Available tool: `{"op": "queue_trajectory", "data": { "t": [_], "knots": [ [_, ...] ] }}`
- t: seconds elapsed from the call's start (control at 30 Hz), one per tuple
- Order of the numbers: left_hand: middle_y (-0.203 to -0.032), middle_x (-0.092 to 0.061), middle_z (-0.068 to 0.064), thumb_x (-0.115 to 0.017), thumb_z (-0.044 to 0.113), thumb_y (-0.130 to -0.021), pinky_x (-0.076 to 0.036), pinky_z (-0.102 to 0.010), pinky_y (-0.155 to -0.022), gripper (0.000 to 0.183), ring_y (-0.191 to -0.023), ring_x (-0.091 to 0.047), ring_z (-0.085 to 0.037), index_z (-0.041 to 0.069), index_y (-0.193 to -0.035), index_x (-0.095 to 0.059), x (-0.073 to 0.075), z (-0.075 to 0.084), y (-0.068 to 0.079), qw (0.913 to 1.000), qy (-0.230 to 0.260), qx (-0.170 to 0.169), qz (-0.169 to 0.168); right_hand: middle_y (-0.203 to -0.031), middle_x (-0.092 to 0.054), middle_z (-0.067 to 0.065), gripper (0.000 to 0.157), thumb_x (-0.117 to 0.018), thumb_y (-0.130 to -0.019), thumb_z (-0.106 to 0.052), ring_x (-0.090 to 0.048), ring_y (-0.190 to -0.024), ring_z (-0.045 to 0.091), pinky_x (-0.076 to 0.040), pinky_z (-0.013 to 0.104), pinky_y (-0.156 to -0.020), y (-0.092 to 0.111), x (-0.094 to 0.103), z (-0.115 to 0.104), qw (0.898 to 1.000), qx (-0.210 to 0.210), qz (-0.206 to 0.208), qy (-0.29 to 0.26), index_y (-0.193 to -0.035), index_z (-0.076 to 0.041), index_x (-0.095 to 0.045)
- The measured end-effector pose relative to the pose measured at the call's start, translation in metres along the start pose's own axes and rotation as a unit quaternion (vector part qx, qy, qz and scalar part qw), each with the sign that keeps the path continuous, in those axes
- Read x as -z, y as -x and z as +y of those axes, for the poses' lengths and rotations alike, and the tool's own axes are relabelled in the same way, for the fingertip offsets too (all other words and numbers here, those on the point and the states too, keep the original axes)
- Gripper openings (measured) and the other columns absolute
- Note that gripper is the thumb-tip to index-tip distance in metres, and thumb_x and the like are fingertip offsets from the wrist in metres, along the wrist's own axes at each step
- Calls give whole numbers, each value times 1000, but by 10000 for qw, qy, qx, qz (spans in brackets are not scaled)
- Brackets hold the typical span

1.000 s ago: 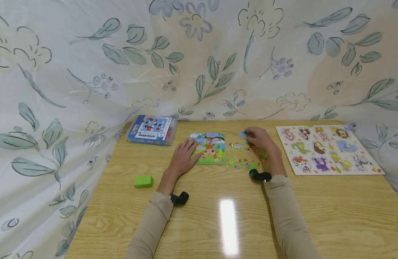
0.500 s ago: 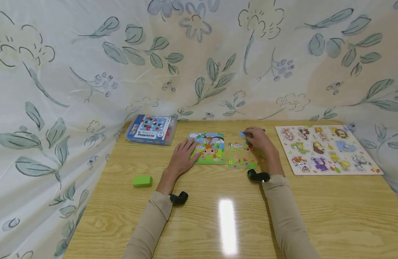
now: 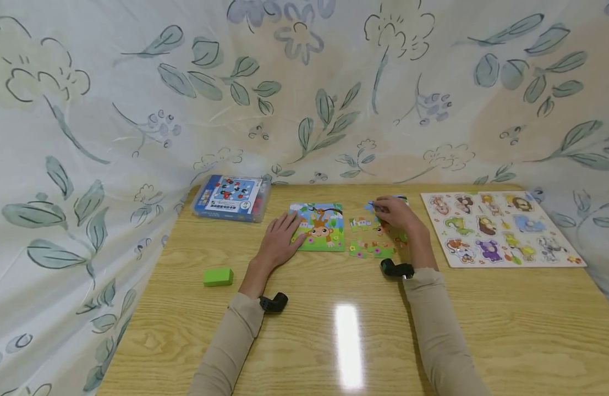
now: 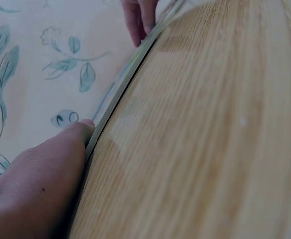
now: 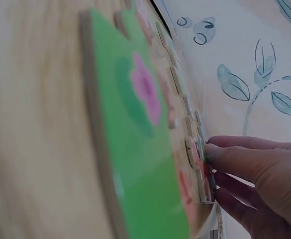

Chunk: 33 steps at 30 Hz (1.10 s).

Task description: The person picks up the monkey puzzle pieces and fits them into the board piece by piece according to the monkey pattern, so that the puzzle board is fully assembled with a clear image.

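Observation:
My left hand (image 3: 280,240) lies with spread fingers on the left edge of a square picture board (image 3: 323,223) showing a monkey under a branch. Right of it, loose wooden jigsaw pieces (image 3: 383,250) with matching art lie on the table. Over the far pieces, my right hand (image 3: 395,213) pinches a jigsaw piece (image 3: 378,207), partly covered by the fingers. In the right wrist view, a green piece with a pink flower (image 5: 146,89) fills the foreground, and the right thumb and fingers (image 5: 237,162) are at the pieces farther back.
At the back left stands a clear plastic case (image 3: 232,199) with a blue printed label. A green block (image 3: 218,277) lies left of the left forearm. A white animal peg-puzzle board (image 3: 502,230) lies to the right. Floral cloth (image 3: 324,99) hangs behind the wooden table (image 3: 304,341).
My right hand has shifted slightly over the far pieces, and a dark-edged piece now shows behind its knuckles. The left hand stays on the picture board.

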<state>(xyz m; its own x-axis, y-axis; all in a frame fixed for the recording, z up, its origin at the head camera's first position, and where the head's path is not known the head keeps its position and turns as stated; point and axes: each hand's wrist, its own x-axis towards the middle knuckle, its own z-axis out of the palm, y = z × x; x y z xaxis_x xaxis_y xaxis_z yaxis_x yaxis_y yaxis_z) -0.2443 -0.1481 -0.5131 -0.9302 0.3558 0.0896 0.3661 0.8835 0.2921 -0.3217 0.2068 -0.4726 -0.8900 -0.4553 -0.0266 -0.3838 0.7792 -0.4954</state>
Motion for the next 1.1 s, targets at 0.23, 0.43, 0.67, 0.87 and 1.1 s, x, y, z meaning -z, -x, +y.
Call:
{"op": "queue_trajectory", "data": {
  "t": [0.23, 0.43, 0.67, 0.87, 1.1],
  "knots": [
    [-161, -26, -3, -38, 49, -101, -17, -51, -121, 60, -151, -19, -29, 20, -154, -31, 1, 1, 2, 10000, 81, -37, 41, -141, -42, 34, 41, -52, -99, -10, -50, -121, 47, -42, 57, -103, 1, -3, 3, 9999, -39, -96, -119, -136, 8, -51],
    [-161, -26, -3, -39, 48, -101, -17, -52, -121, 59, -151, -19, -29, 20, -153, -32, 1, 1, 1, 9999, 121, -54, 58, -137, -43, 33, 40, -53, -99, -8, -52, -111, 42, -46, 52, -92, 1, -3, 3, 9997, -141, -73, -184, -135, 8, -52],
    [-162, -25, -3, -38, 49, -102, -17, -51, -121, 60, -151, -19, -29, 20, -154, -30, 2, 1, 0, 10000, 59, -47, -8, -133, -50, 29, 37, -56, -97, -11, -54, -107, 38, -47, 49, -89, 0, -4, 5, 9998, -163, 106, 0, -130, 5, -58],
    [-161, -26, -4, -38, 48, -102, -19, -52, -121, 60, -150, -20, -29, 20, -153, -31, 1, 0, 0, 10000, 30, -53, 45, -126, -58, 26, 32, -60, -94, -14, -59, -96, 35, -49, 49, -84, -1, -5, 8, 9987, 13, 418, 283, -121, 3, -65],
    [-162, -26, -3, -37, 49, -101, -18, -51, -121, 60, -151, -19, -28, 20, -154, -30, 1, -1, -1, 10000, 29, -20, 12, -116, -65, 22, 32, -63, -93, -22, -63, -100, 35, -51, 50, -87, -4, -6, 9, 9977, -35, 637, 240, -116, 0, -68]
  ]
}}
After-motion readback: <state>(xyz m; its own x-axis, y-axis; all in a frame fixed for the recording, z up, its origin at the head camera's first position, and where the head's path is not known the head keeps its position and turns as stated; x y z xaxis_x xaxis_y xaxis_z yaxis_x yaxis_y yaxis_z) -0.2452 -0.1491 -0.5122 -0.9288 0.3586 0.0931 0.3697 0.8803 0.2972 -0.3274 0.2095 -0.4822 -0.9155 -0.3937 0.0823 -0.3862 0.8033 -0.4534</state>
